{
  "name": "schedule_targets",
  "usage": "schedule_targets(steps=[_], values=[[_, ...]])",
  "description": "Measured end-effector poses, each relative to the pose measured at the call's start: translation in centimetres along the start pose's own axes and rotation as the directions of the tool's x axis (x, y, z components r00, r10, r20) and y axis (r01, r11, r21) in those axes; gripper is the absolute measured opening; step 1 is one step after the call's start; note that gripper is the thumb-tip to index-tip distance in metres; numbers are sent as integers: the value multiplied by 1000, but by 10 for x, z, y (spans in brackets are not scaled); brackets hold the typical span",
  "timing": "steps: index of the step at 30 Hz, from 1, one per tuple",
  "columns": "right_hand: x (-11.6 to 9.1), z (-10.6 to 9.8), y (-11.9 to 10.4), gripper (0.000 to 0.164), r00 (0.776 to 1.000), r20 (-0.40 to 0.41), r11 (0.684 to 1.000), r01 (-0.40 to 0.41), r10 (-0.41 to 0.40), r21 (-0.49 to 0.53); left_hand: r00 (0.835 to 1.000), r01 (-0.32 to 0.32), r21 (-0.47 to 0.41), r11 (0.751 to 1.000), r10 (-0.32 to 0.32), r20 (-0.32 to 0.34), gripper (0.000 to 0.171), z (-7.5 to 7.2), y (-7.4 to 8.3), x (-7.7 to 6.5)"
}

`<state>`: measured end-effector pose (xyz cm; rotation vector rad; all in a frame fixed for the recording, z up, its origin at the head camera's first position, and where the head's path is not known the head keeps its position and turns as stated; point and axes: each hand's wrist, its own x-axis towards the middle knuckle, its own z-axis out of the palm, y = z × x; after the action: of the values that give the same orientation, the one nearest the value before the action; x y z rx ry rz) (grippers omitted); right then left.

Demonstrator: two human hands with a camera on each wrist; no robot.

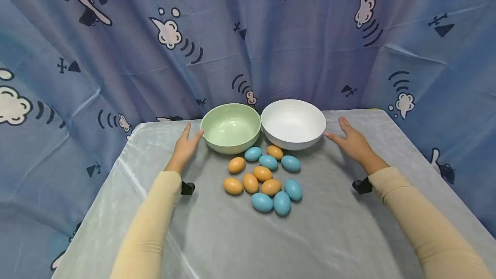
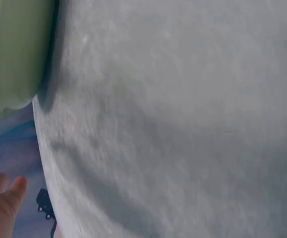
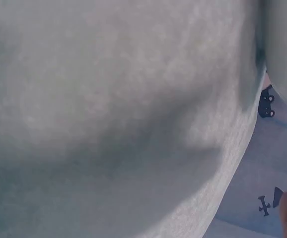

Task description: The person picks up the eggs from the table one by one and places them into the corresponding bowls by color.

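Note:
A light green bowl (image 1: 231, 127) and a white bowl (image 1: 293, 124) stand side by side at the back of the table, with nothing in either. My left hand (image 1: 185, 147) is beside the green bowl, fingers spread, thumb tip right at its rim. On the other side my right hand (image 1: 355, 143) has its fingers spread too, the thumb close to the white bowl's rim. In front of the bowls lie several orange eggs (image 1: 233, 186) and several blue eggs (image 1: 282, 203), loosely grouped. The left wrist view shows the green bowl (image 2: 14, 54) at its upper left corner.
A pale grey cloth covers the table (image 1: 329, 236). Right behind the bowls hangs a blue curtain (image 1: 217, 55) printed with planes and clouds. Small black wrist cameras (image 1: 187, 188) sit under both forearms in beige sleeves (image 1: 149, 227).

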<state>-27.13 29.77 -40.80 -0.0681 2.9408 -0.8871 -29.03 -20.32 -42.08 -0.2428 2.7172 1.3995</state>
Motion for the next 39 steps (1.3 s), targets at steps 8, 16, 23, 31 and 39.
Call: schedule_targets(steps=[8,16,23,31,39], values=[[-8,2,1,101,998,31,998,-58,57,39,1000,-15,-107,994,17,18,81,8,2,0],[-15,15,-4,96,998,32,994,-50,48,92,999,-36,-174,984,40,21,83,11,-2,-3],[-23,21,-7,94,996,39,982,-87,81,170,998,-40,-252,967,49,31,79,16,-7,0],[-29,24,-12,91,994,35,950,-110,104,292,998,-47,-388,921,63,29,74,24,-4,-1],[-36,35,-15,86,993,37,932,-115,109,344,999,-31,-486,874,43,13,73,30,-7,-1]])
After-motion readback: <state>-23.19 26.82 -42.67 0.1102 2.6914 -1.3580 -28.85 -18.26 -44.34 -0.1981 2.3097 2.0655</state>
